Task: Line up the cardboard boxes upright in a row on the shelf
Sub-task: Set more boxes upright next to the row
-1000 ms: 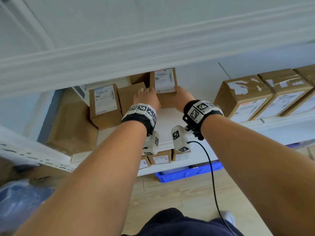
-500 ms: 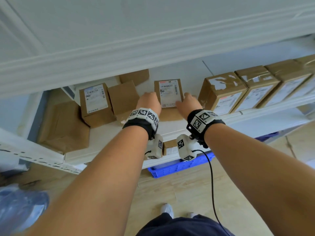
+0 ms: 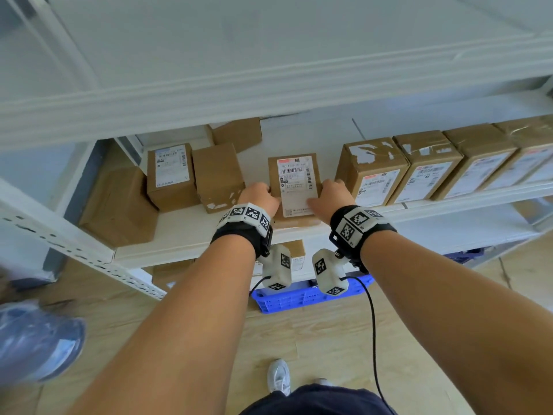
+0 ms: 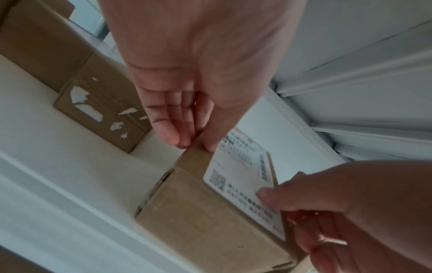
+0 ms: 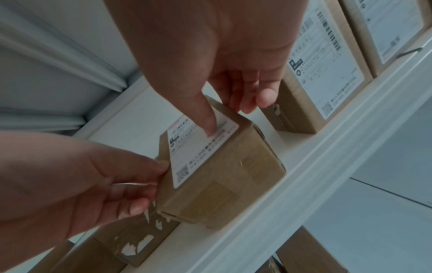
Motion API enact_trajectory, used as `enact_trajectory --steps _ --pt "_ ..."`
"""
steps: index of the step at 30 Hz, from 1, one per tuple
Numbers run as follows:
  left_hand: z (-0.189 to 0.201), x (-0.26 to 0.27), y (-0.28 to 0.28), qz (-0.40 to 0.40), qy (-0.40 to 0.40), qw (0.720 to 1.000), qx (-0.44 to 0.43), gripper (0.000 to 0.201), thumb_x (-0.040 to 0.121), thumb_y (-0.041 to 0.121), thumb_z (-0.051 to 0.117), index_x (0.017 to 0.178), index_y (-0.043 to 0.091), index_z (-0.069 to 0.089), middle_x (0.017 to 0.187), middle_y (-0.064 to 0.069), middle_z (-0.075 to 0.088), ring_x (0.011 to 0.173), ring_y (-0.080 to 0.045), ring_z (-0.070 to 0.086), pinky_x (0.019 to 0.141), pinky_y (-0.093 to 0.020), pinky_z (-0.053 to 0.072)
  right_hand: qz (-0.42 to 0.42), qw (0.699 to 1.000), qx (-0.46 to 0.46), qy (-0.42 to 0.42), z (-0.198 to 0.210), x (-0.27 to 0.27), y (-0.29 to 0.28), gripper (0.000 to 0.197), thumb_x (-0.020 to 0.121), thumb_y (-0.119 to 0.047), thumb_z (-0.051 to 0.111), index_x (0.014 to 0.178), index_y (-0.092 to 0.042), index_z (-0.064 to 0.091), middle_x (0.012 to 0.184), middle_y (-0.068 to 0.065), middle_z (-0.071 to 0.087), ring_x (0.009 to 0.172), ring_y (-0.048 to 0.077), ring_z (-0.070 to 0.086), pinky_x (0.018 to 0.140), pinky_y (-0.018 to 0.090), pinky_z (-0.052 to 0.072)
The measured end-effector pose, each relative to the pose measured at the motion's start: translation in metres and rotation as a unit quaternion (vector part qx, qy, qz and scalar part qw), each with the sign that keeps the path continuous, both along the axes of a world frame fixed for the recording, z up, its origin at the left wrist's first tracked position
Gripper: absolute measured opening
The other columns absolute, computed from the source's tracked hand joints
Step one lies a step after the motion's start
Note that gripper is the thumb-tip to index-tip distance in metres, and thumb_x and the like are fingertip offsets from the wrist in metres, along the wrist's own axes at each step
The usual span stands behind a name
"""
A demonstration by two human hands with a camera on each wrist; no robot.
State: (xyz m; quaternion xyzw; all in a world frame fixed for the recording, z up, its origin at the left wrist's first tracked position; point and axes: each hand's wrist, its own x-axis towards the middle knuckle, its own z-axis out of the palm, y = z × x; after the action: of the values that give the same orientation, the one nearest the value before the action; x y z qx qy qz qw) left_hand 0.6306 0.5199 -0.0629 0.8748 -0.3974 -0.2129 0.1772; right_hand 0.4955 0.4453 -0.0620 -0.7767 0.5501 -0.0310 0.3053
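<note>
A labelled cardboard box (image 3: 294,184) sits near the front edge of the white shelf (image 3: 194,235), its label face turned up toward me. My left hand (image 3: 258,197) grips its left side, thumb on the top edge and fingers down the side (image 4: 194,142). My right hand (image 3: 327,199) grips its right side, thumb pressed on the label (image 5: 229,118). A row of upright labelled boxes (image 3: 371,172) starts a small gap to the right of the held box (image 5: 224,177).
Left of my hands stand a plain box with torn tape (image 3: 218,175), a labelled box (image 3: 172,175), a box behind (image 3: 239,133) and a large flat box (image 3: 119,205). The upper shelf (image 3: 269,94) hangs low overhead. A blue crate (image 3: 299,298) sits below.
Both hands have carried the labelled box from the back of the shelf, by the left boxes, forward and right to the front edge, close to the row.
</note>
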Motion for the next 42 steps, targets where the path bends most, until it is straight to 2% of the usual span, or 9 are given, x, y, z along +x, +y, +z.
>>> enact_trajectory --steps 3,7,10,16,21,27,32,36,42 --pt "0.001 -0.002 0.002 0.023 -0.006 0.999 -0.039 0.006 0.086 0.015 0.06 0.085 0.017 0.066 0.088 -0.004 0.07 0.076 -0.024 0.061 0.061 -0.025 0.04 -0.007 0.998 -0.01 -0.055 0.003 -0.001 0.002 0.051 0.086 -0.014 0.058 0.133 -0.005 0.039 0.139 0.014 0.037 0.111 0.029 0.055 0.092 0.034 0.052" --pt "-0.005 -0.009 0.007 0.04 -0.006 0.998 -0.051 0.029 0.086 0.014 0.063 0.114 0.015 0.061 0.106 -0.002 0.068 0.096 -0.024 0.063 0.069 -0.025 0.04 -0.017 0.996 -0.002 -0.087 -0.002 -0.004 0.008 0.05 0.086 -0.01 0.058 0.132 -0.004 0.038 0.137 0.013 0.038 0.113 0.029 0.053 0.084 0.026 0.044" --pt "-0.011 -0.016 0.012 0.04 0.023 0.997 -0.06 0.033 0.088 0.013 0.062 0.12 0.013 0.054 0.111 -0.003 0.066 0.1 -0.023 0.062 0.074 -0.027 0.044 -0.023 0.996 0.022 -0.084 -0.009 -0.008 0.015 0.053 0.086 -0.012 0.059 0.134 -0.005 0.036 0.136 0.013 0.04 0.115 0.028 0.052 0.088 0.03 0.045" --pt "-0.011 -0.026 0.017 0.034 0.013 0.999 -0.025 0.042 0.095 0.012 0.047 0.137 0.01 0.044 0.133 -0.009 0.055 0.116 -0.028 0.056 0.087 -0.03 0.043 -0.016 0.996 0.023 -0.086 -0.013 -0.011 0.019 0.057 0.087 -0.015 0.057 0.138 -0.007 0.033 0.136 0.012 0.045 0.119 0.026 0.051 0.092 0.031 0.045" --pt "0.008 -0.026 0.016 0.077 -0.006 0.996 -0.045 0.052 0.094 0.001 0.038 0.144 0.012 0.037 0.138 -0.012 0.049 0.12 -0.029 0.054 0.086 -0.032 0.045 -0.005 0.996 0.012 -0.089 0.0 -0.022 0.016 0.059 0.091 -0.016 0.052 0.144 -0.011 0.027 0.142 0.014 0.039 0.118 0.029 0.052 0.083 0.031 0.045" --pt "0.033 -0.03 0.009 0.109 -0.005 0.982 -0.157 0.045 0.101 0.018 0.037 0.146 0.026 0.037 0.144 -0.012 0.037 0.099 -0.028 0.064 0.08 -0.031 0.05 0.009 0.982 -0.118 -0.146 0.031 -0.033 0.004 0.051 0.091 -0.003 0.046 0.14 -0.012 0.039 0.139 0.01 0.044 0.117 0.026 0.053 0.088 0.03 0.046" --pt "0.032 -0.043 -0.001 0.062 0.03 0.995 -0.079 0.053 0.101 0.047 0.034 0.151 0.038 0.021 0.158 -0.013 0.017 0.119 -0.033 0.056 0.093 -0.038 0.047 0.015 0.965 -0.25 -0.081 0.039 -0.054 -0.012 0.043 0.09 -0.008 0.042 0.133 -0.007 0.049 0.135 0.013 0.045 0.129 0.03 0.035 0.108 0.037 0.034" --pt "0.023 -0.055 -0.006 0.066 0.043 0.993 -0.09 0.053 0.101 0.046 0.031 0.152 0.039 0.018 0.148 -0.012 0.035 0.109 -0.031 0.059 0.076 -0.031 0.044 0.034 0.975 -0.219 -0.011 0.032 -0.072 -0.026 0.051 0.09 -0.008 0.044 0.141 -0.007 0.039 0.15 0.011 0.031 0.143 0.028 0.021 0.117 0.037 0.021" --pt "0.027 -0.065 -0.023 0.062 0.051 0.993 -0.09 0.054 0.1 0.046 0.035 0.151 0.037 0.02 0.141 -0.009 0.039 0.083 -0.02 0.052 0.07 -0.029 0.041 0.07 0.974 -0.218 0.001 0.021 -0.089 -0.029 0.067 0.083 0.0 0.046 0.146 -0.013 0.028 0.156 0.003 0.023 0.147 0.02 0.012 0.12 0.039 0.019"
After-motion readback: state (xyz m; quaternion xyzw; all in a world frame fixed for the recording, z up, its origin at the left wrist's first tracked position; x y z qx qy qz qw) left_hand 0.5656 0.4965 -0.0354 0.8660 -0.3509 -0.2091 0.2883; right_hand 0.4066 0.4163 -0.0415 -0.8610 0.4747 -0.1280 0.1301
